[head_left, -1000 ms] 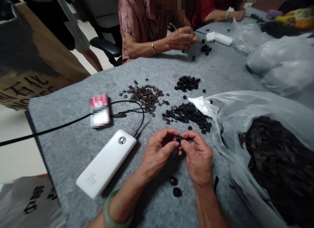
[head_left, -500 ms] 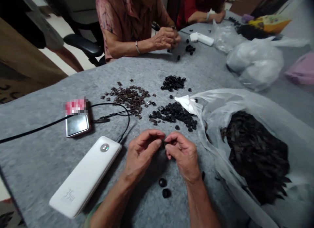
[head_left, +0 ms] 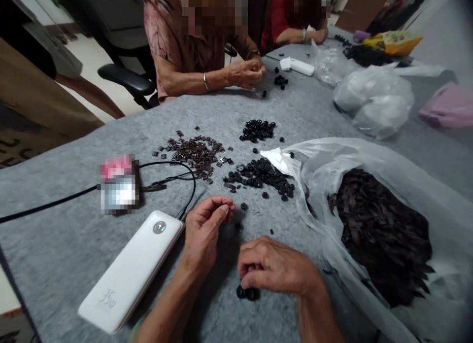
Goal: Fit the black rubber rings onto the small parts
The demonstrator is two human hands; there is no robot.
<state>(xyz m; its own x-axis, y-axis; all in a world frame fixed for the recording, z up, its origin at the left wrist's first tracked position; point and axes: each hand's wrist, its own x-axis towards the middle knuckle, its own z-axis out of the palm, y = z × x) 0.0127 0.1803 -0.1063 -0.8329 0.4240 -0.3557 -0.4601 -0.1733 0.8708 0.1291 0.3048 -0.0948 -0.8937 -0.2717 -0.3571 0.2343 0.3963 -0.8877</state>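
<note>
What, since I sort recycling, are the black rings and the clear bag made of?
The black rings look like matte moulded rubber or plastic: dull, no visible shine, so hard to tell which. The bag looks like thin polythene film: translucent, glossy, creased.

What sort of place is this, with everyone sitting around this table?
Probably a small home-style piecework room: a grey felt-covered table holds heaps of small black rings and a plastic bag of dark strips, while seated people work by hand.
</note>
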